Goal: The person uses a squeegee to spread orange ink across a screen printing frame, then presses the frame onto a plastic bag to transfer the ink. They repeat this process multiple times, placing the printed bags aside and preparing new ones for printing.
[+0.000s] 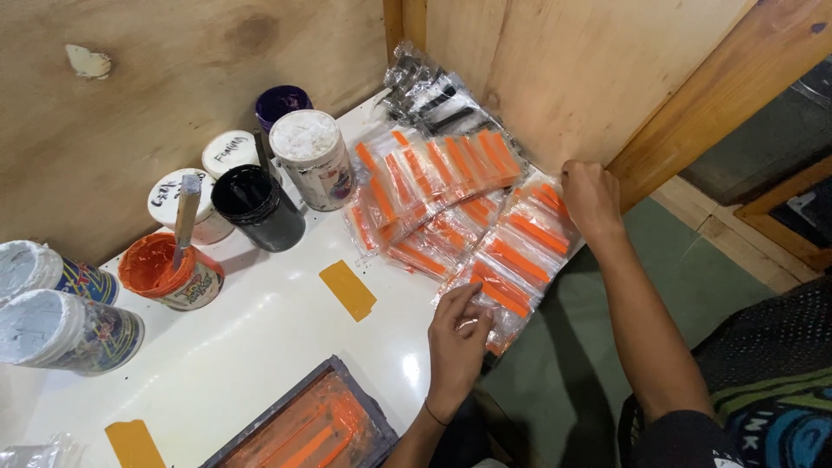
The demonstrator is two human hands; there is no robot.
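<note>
Together we steady the fanned stack of clear plastic packets with orange stripes (485,234) at the white table's (286,329) far corner, our left hand (458,334) pressing flat, fingers spread, our right hand (591,195) curled loosely on its top edge.

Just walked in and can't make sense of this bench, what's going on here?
A person has both hands on a fanned spread of clear plastic bags printed with orange stripes on a white table. The left hand presses the near end, the right hand touches the far end. Open paint pots stand to the left.
</note>
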